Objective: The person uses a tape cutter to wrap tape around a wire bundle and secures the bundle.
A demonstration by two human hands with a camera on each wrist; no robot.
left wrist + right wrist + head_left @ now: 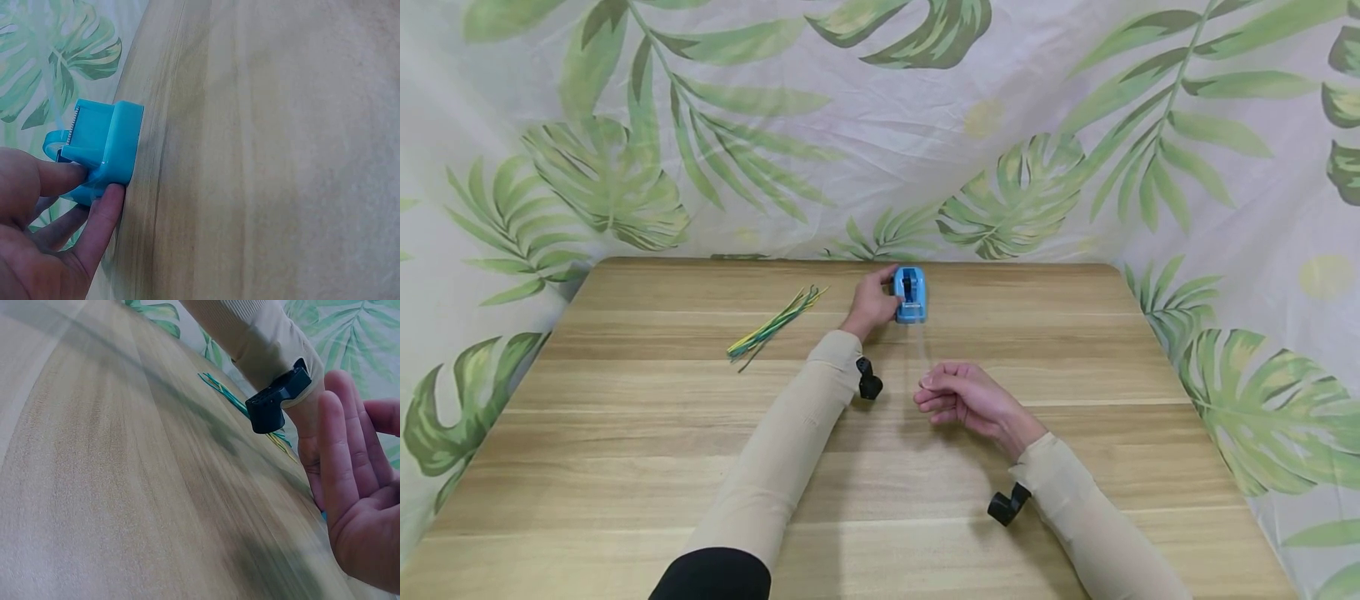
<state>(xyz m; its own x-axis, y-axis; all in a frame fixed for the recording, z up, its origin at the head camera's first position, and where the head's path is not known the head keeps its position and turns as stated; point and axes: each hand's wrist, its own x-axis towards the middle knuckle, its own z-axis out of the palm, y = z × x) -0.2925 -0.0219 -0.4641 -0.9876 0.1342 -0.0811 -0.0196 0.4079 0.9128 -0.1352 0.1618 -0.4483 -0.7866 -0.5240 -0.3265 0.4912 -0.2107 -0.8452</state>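
Note:
A blue tape dispenser (911, 313) stands near the far edge of the table. My left hand (871, 302) grips its left side; in the left wrist view, thumb and fingers hold the dispenser (125, 140) beside its toothed cutter. From the dispenser a faint strip of clear tape (922, 343) stretches toward me. My right hand (973, 402), raised above the table, pinches the strip's near end between thumb and index finger. In the right wrist view the other fingers of that hand (359, 481) are fairly straight, and the tape cannot be made out.
Left of the dispenser lies a loose bundle of thin green and yellow strands (775, 325). The wooden table (625, 467) ends at a leaf-patterned cloth (880, 125) behind it. A black camera is strapped to each wrist.

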